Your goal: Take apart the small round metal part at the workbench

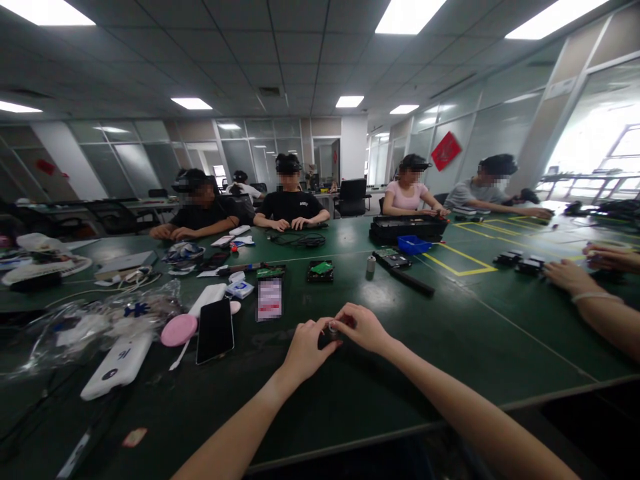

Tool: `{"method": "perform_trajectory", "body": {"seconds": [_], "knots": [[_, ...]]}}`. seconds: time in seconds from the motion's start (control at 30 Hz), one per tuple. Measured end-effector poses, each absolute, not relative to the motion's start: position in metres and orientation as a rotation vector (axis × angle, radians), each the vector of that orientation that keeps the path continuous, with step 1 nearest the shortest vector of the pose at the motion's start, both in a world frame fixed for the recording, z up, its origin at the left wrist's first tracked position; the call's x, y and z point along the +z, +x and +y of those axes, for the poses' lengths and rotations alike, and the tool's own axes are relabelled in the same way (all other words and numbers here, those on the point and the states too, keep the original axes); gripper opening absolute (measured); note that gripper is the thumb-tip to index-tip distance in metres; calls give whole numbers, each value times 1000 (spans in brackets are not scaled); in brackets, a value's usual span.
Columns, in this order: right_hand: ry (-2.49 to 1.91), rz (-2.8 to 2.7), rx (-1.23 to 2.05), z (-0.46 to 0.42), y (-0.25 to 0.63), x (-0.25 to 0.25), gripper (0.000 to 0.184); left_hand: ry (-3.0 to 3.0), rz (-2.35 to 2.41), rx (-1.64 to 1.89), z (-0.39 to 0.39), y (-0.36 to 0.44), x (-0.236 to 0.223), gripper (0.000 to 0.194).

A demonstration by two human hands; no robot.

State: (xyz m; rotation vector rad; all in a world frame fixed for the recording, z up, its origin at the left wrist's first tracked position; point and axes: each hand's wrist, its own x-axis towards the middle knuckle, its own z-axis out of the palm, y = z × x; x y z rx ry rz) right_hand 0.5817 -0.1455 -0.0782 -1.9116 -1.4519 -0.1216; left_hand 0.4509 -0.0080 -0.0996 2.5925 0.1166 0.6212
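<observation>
Between my two hands is a small silvery metal cylinder (333, 330), mostly covered by fingers. My left hand (304, 350) closes on it from the left, thumb low and fingertips near its top. From the right, my right hand (364, 327) pinches it around the upper end. Farther off, a similar silvery cylinder (371, 265) stands upright on the green table (425, 347). Near it lies a hard drive (393, 258) with its circuit board showing, beside a black bar (411, 281). Another drive-like block with a green board (320, 270) sits ahead of my hands.
Left of my hands lie a black phone (215, 331), a pink disc (179, 330), a white numbered case (117, 363) and clear plastic bags (150, 303). A blue tray (414, 245) stands by a black case (407, 230). Several people sit around the table; a co-worker's hands (570, 277) are at right.
</observation>
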Motion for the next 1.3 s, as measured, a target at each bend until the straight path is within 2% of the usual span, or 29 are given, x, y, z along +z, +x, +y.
{"method": "perform_trajectory", "body": {"seconds": [0.17, 0.33, 0.43, 0.63, 0.93, 1.03, 1.2, 1.3], "knots": [[-1829, -1709, 187, -139, 607, -61, 26, 2563, 151, 627, -6, 452, -104, 40], [-1718, -1658, 265, -133, 614, -67, 30, 2532, 163, 636, -5, 452, -107, 41], [-1692, -1546, 220, -134, 609, -76, 29, 2519, 169, 627, -5, 452, -108, 41], [-1601, -1505, 14, -138, 597, -75, 14, 2498, 147, 638, -3, 454, -111, 43], [-1686, -1452, -118, -141, 587, -74, 4, 2435, 170, 669, -6, 452, -108, 42], [-1664, -1397, -79, -139, 585, -78, 9, 2424, 173, 675, -5, 453, -110, 42], [-1522, -1231, 95, -138, 587, -82, 29, 2414, 154, 721, -3, 455, -116, 42], [-1482, -1182, 100, -142, 595, -80, 32, 2438, 153, 740, -4, 453, -114, 42]]}}
